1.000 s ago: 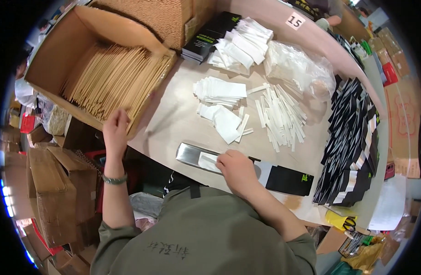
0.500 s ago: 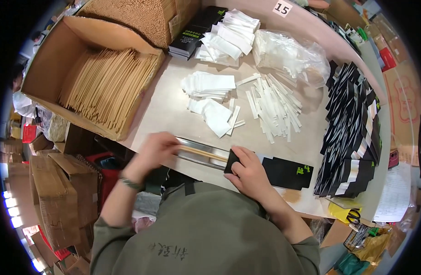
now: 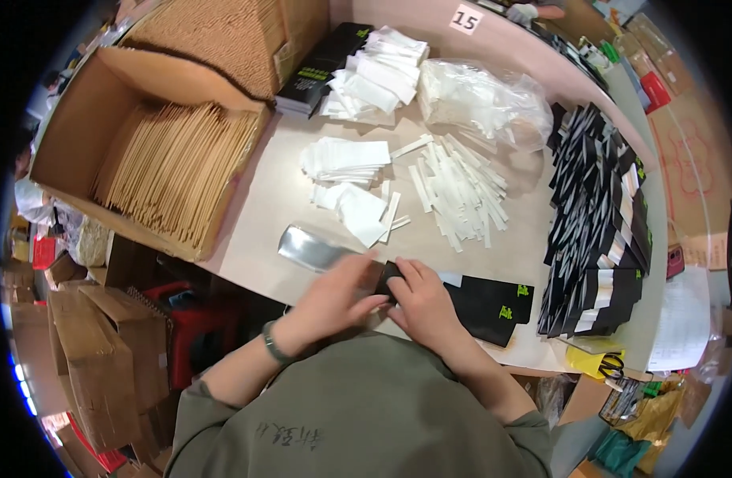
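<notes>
My right hand (image 3: 423, 307) is closed on the open end of a black paper sleeve (image 3: 390, 275) near the table's front edge. To its right lie black sleeves (image 3: 493, 307) with green marks, overlapping. My left hand (image 3: 334, 296) is at the sleeve's mouth, thumb apart from the fingers; motion smears the fingertips, so I cannot tell whether they grip anything. No chopsticks show between the hands. Beside my left hand is a shiny metal trough (image 3: 309, 247), partly covered by that hand. Beyond the hands lie white paper packets (image 3: 358, 209) and narrow white strips (image 3: 461, 191).
A cardboard box (image 3: 63, 171) at the left holds many wooden chopsticks (image 3: 179, 167). Another full box (image 3: 211, 48) stands behind it. A clear plastic bag (image 3: 485, 103) lies at the back. Stacked black sleeves (image 3: 597, 223) fill the right side, with scissors (image 3: 611, 366) near the edge.
My left hand has moved right, up to the sleeve held by my right hand. The chopsticks that spanned the metal trough are out of sight, and the trough shows bare.
</notes>
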Demonstrator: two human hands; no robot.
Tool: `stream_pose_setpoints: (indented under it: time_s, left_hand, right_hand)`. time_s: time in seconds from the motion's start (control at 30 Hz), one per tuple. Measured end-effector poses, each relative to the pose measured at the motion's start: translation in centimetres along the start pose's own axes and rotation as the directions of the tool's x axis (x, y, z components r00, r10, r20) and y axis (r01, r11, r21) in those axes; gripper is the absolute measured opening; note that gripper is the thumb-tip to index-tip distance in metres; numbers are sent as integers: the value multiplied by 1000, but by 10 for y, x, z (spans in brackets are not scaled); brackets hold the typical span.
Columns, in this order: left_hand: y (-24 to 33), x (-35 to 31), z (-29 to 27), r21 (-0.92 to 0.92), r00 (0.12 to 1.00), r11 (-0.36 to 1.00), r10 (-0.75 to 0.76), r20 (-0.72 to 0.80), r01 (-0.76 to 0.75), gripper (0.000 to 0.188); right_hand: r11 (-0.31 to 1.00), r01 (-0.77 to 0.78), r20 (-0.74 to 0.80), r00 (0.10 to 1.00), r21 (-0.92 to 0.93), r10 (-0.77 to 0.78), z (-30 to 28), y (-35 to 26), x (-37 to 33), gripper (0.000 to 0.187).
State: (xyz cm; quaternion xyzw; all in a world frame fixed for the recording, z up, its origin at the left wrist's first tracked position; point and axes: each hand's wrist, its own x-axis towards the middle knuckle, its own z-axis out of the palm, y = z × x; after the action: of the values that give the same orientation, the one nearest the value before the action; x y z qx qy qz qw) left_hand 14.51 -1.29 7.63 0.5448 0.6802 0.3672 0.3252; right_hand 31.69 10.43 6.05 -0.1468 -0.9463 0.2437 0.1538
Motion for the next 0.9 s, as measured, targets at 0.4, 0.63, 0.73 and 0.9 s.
stream_pose_setpoints:
  time_s: [0.4, 0.63, 0.73, 0.9]
  left_hand:
    - [-29, -3, -32, -139, 917, 915, -352, 187, 380, 31]
    - [-6, 10, 26, -252, 928, 948, 261, 266, -194, 59]
    - [10, 12, 5, -315, 843, 918, -36, 537, 240, 58]
    - [-17, -5, -9, 406, 991, 905, -108, -78, 131, 63]
  right_hand:
    - [744, -66, -245, 960, -665, -133, -224, 103, 28, 11]
    - [952, -181, 138, 979, 246, 150, -39, 36, -29, 42]
    - [986, -154, -67, 985, 59, 158, -24, 31, -21, 34]
    - [872, -465, 152, 861, -154, 486, -15, 12, -7, 37]
